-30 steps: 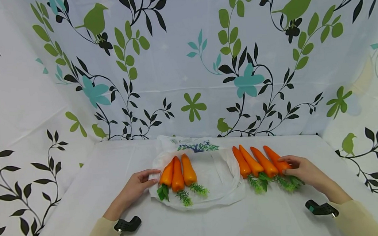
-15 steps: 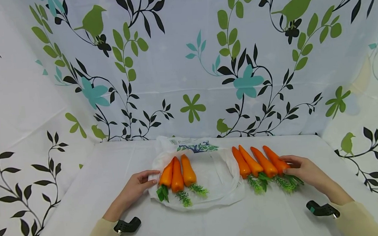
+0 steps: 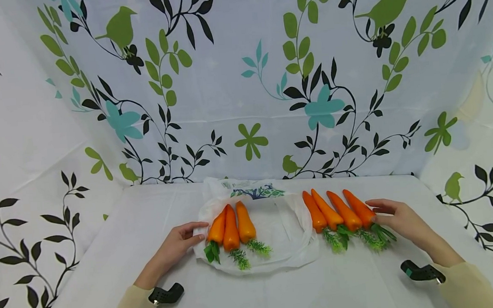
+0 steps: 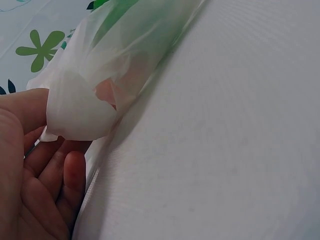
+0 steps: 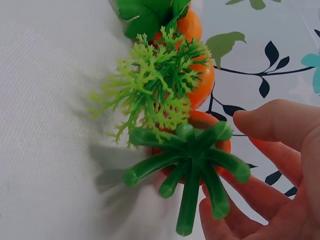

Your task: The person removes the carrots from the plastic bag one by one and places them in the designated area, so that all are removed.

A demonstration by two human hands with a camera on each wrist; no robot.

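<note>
My left hand [image 3: 183, 242] holds the left rim of a white plastic bag [image 3: 284, 239]; in the left wrist view the bag's film [image 4: 82, 107] covers the thumb tip and lies between thumb and fingers. Three orange toy carrots [image 3: 231, 229] with green tops lie in the bag's opening, beside that hand. To the right of the bag several more carrots [image 3: 327, 210] lie in a row. At the rightmost carrot [image 3: 359, 208] is my right hand [image 3: 399, 219], fingers spread loosely beside it. The right wrist view shows the thumb apart from this carrot's stubby green top [image 5: 192, 160].
Everything lies on a white-covered table [image 3: 282, 294]. A printed curtain [image 3: 242, 92] with birds and leaves hangs behind its far edge. Leafy green tops [image 3: 338, 238] of the row of carrots point toward the front.
My right hand has loosened from the rightmost carrot and shifted slightly to the right. The left hand, the bag and the carrots have stayed in place.
</note>
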